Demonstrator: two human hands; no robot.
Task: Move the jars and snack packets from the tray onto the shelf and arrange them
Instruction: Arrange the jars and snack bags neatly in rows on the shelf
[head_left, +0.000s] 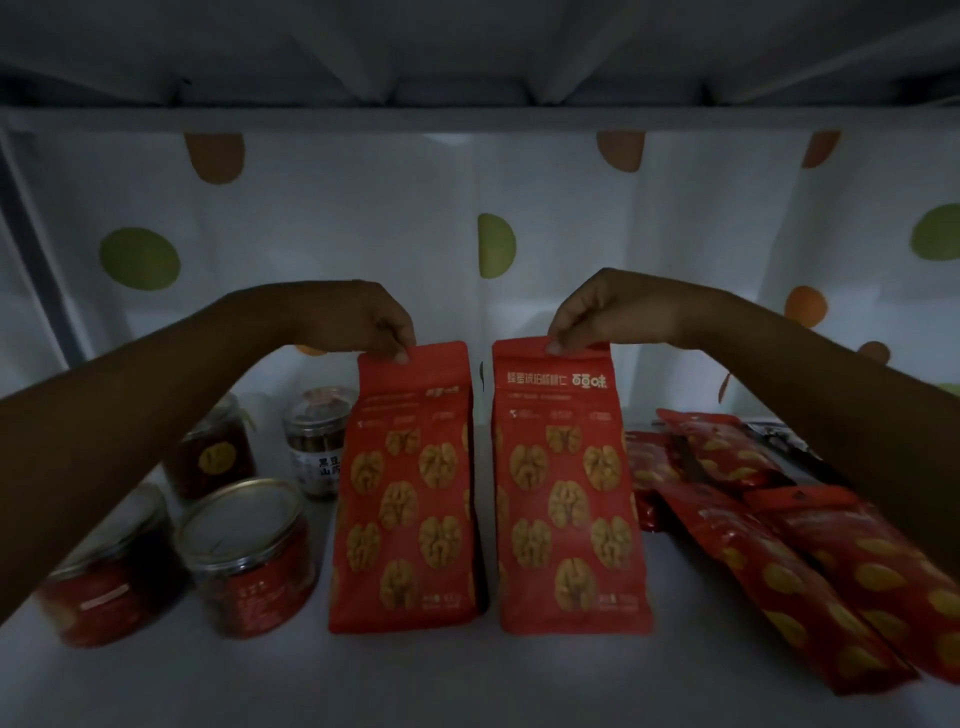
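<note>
Red walnut packets, two, stand upright side by side on the white shelf (467, 670) at centre, a narrow gap between them. Left packet (402, 499): top seal pinched between thumb and fingers of the left hand (363, 322), which comes in from 9 o'clock. Right packet (569, 499): top seal pinched likewise by the right hand (602, 312), entering from 3 o'clock. Both packets rest with their bases on the shelf surface.

Jars, four, grouped toward 8 o'clock of the packets. Front pair: a foil-lidded jar (249, 561) with a red label, just beside the left packet, and a second red-labelled jar (104, 582) partly under the left forearm. Rear pair: a dark jar with a round yellow label (215, 457), and a clear jar with a white label (319, 441) just behind the left packet's edge.

Flat red snack packets (810, 561), several, lie overlapping toward 4 o'clock, partly under the right forearm; count uncertain in the dim light.

Backdrop: white curtain with green and orange dots (498, 244) at 12 o'clock.
</note>
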